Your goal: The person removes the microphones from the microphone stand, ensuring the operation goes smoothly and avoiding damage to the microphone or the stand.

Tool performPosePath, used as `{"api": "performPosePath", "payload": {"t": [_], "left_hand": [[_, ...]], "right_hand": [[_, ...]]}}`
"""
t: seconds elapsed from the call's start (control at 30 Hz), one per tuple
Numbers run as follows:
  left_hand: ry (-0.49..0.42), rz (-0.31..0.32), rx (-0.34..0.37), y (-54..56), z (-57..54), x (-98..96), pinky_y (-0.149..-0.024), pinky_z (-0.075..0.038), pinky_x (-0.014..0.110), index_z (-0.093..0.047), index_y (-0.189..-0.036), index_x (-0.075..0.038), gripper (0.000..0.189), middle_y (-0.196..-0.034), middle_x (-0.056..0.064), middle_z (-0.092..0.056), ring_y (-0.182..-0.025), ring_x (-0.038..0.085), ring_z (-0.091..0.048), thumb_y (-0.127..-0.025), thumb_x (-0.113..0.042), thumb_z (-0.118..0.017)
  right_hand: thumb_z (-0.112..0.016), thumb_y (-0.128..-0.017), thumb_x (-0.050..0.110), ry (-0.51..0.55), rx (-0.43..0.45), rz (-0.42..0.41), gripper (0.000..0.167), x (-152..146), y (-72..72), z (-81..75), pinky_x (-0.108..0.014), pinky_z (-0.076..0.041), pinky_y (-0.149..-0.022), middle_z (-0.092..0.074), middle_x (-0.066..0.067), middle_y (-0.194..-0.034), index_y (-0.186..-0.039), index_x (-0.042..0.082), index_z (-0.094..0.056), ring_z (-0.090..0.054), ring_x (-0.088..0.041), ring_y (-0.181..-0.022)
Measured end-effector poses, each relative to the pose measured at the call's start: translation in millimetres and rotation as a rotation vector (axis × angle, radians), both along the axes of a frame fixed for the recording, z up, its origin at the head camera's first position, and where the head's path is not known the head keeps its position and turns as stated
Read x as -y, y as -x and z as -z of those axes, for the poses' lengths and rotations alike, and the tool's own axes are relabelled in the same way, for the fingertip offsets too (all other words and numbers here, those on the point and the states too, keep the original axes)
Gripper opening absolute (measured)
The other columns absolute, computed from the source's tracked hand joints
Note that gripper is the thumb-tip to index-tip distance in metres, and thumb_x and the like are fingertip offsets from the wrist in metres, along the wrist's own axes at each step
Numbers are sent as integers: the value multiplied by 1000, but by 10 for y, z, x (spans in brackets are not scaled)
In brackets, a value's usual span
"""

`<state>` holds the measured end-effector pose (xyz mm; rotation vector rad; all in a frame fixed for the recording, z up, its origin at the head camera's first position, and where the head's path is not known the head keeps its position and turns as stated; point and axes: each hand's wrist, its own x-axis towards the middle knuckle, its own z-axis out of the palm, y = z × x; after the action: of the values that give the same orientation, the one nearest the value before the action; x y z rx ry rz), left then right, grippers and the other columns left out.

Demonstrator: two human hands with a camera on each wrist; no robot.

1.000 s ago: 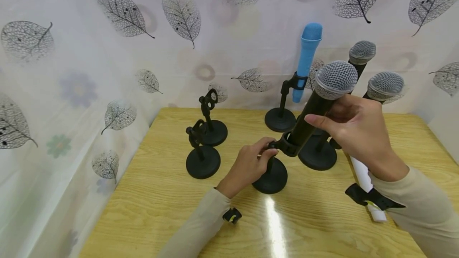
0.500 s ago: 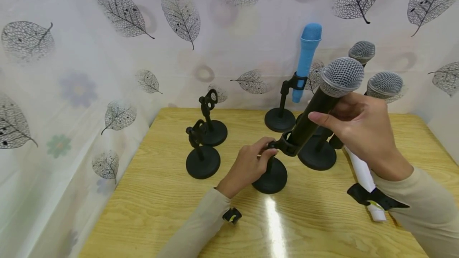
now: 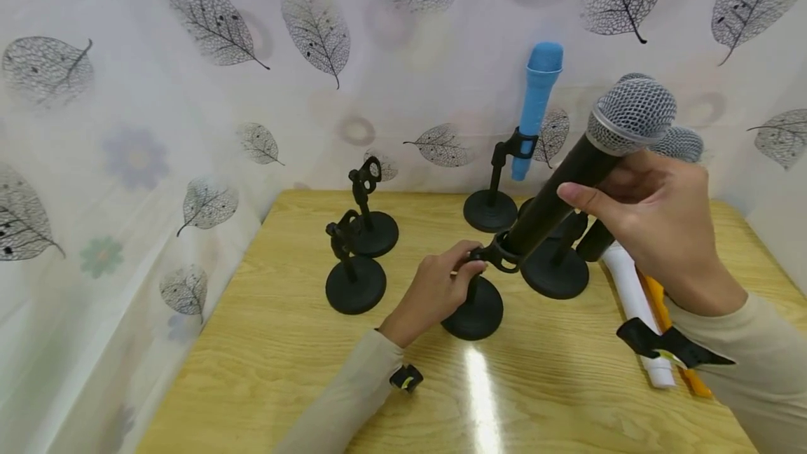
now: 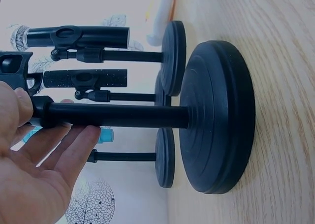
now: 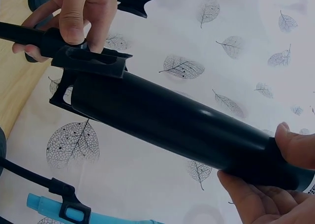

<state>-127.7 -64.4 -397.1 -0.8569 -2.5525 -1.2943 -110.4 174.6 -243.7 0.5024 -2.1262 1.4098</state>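
My right hand point(image 3: 671, 233) pinches a black microphone point(image 3: 570, 170) with a silver mesh head, just below the head. The microphone tilts up to the right. Its lower end sits in the ring of a black clip point(image 5: 88, 66) on a desk stand, as the right wrist view shows. My left hand point(image 3: 431, 296) grips the top of that stand, at the clip joint, with thumb and fingers. The stand's round base point(image 4: 216, 118) rests on the table. Right behind stands another black microphone point(image 4: 81, 37) in its clip, partly hidden by my right hand in the head view.
A blue microphone point(image 3: 536, 104) stands in its stand at the back. Two stands with bare clips point(image 3: 356, 286) point(image 3: 372, 233) are at the left. White point(image 3: 630, 307) and orange rolls point(image 3: 696, 380) lie at the right. A leaf-patterned sheet point(image 3: 378, 54) hangs behind the wooden table point(image 3: 265, 370).
My right hand has moved up and to the right with the microphone, whose lower end has drawn back into the clip ring. My left hand has stayed on the stand.
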Motion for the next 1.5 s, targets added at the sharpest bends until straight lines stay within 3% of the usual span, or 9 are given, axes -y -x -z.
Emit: {"api": "performPosePath", "payload": {"t": [0.73, 0.87, 0.97, 1.03, 1.23, 1.33, 1.5], "left_hand": [[-18, 26, 38, -6, -16, -18, -86, -54, 19, -62, -129, -10, 29, -110, 5, -75, -100, 13, -71, -107, -27, -53], [-19, 30, 40, -1, -16, -14, -86, -54, 19, -61, -130, -9, 31, -111, 6, -74, -101, 13, -71, -108, -28, -52], [-16, 21, 44, -5, -21, 9, -86, -54, 21, -61, -131, -9, 32, -112, 7, -74, -101, 14, -71, -107, -28, -52], [-13, 9, 45, -10, -21, 25, -87, -54, 22, -61, -132, -8, 32, -112, 7, -74, -102, 15, -71, -107, -27, -53], [-30, 4, 39, -10, -15, 33, -87, -55, 24, -61, -132, -8, 32, -112, 8, -74, -102, 16, -72, -107, -27, -54], [-36, 7, 36, -10, -12, 26, -87, -55, 26, -62, -132, -8, 32, -112, 7, -74, -102, 17, -72, -106, -26, -55], [-49, 7, 37, -21, -2, 14, -87, -56, 27, -62, -131, -8, 30, -111, 6, -74, -102, 16, -72, -106, -23, -55]], "right_hand": [[-82, -79, -8, 10, 17, 38, 28, -26, -36, -98, -15, -54, -72, -75, 11, -90, -105, -1, -74, -73, -3, -78], [-80, -81, -9, 29, -18, 62, 35, -122, -26, -156, -16, -54, -78, -77, 3, -99, -114, -2, -72, -74, -5, -87], [-76, -83, -12, 106, -51, 46, 40, -226, 1, -216, -21, -53, -88, -75, -9, -111, -122, -5, -67, -73, -10, -99], [-73, -85, -15, 204, -74, -21, 40, -288, 22, -242, -23, -51, -93, -73, -16, -116, -123, -9, -65, -72, -15, -105], [-69, -84, -21, 381, -125, -192, 40, -419, 55, -251, -24, -52, -92, -69, -25, -120, -123, -18, -59, -71, -21, -107], [-71, -85, -17, 343, -88, -104, 42, -481, 33, -230, -22, -51, -92, -69, -19, -123, -125, -13, -61, -71, -18, -108], [-74, -90, -1, 32, 30, 144, 46, -556, -73, -229, -20, -48, -94, -70, -3, -128, -134, 4, -62, -68, -7, -111]]}}
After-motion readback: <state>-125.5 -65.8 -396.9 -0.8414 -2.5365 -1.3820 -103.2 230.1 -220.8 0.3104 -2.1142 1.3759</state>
